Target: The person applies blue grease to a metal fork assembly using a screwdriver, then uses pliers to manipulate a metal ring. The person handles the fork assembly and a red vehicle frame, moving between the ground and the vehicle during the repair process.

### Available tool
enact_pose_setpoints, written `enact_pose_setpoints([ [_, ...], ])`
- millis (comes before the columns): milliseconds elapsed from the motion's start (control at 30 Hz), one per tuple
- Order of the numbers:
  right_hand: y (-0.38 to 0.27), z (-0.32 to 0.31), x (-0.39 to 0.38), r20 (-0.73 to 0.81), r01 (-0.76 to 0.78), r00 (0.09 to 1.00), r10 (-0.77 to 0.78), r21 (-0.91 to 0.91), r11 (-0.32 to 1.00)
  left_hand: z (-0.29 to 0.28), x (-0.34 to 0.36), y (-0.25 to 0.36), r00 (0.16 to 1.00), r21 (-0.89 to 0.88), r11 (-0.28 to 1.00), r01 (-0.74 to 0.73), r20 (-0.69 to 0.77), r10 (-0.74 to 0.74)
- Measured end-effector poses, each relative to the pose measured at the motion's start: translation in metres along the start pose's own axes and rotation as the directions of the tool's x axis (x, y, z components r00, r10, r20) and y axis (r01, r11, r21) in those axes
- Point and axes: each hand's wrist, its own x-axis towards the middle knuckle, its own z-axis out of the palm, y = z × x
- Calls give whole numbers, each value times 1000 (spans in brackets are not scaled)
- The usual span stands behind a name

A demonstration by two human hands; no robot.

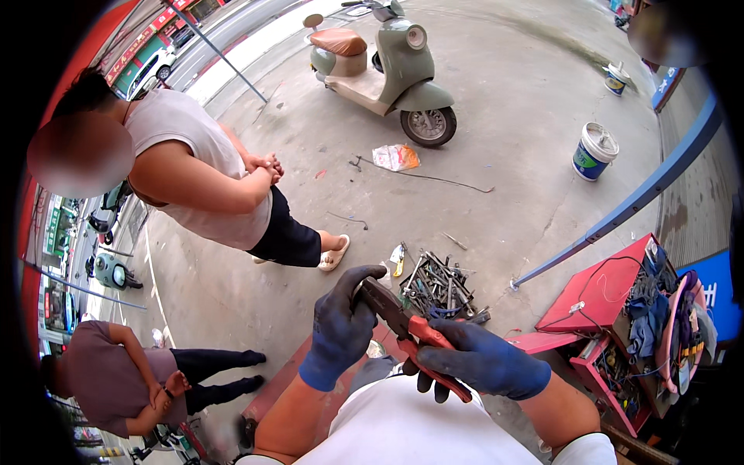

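we hold the red-handled pliers (400, 318) slanting upper left to lower right, left grip (338, 329) clamped on their dark end, right grip (490, 360) around the handles (428, 334)

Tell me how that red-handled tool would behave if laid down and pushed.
The red-handled tool would probably drag heaviest at its dark, metallic-looking head. Its long, two-handled shape would likely slide rather than roll.
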Motion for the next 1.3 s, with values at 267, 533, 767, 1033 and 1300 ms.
enact_pose_setpoints([
  [267,0,10,6,48,-40,998,42,-40,998,-1,-23,-8,985,82,993,-82,-146,93],
  [533,10,51,18,-104,8,993,-53,-390,921,-25,-44,-18,929,255,930,-265,-190,317],
  [767,22,92,23,-182,25,960,-212,-700,713,-75,-48,-51,768,477,703,-527,-85,634],
  [1033,25,147,42,-170,25,971,-166,-618,786,-98,-86,-73,789,221,870,-441,-366,494],
  [1300,17,174,84,-51,-34,999,9,-516,856,-123,-121,-70,775,45,967,-250,-590,228],
])
